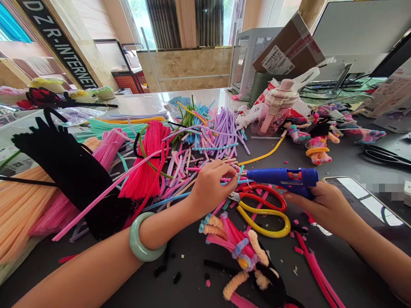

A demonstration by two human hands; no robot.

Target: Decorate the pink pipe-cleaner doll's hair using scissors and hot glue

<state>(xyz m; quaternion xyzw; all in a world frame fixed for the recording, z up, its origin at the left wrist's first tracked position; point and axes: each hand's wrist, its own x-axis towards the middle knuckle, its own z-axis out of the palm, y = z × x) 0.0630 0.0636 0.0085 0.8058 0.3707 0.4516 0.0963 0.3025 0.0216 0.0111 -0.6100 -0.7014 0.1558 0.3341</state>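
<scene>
My right hand (pixel 326 205) is wrapped round the handle of a blue glue gun (pixel 276 176), whose nozzle points left. At the nozzle tip, my left hand (pixel 213 182) pinches a short light-blue pipe cleaner piece (pixel 241 170) between thumb and fingers. Below the glue gun lie scissors (pixel 263 220) with one red and one yellow handle loop, their blades partly hidden by my left hand. Nearer me rests a pipe cleaner doll (pixel 245 252) with pink, blue, peach and black parts.
Bundles of black (pixel 73 179), peach (pixel 24 205) and hot-pink pipe cleaners (pixel 146 164) fill the left. Cut purple and blue pieces (pixel 224 128) lie behind my hands. A pink bottle (pixel 278 109), finished-looking dolls (pixel 316 137) and a phone (pixel 369 201) stand or lie right.
</scene>
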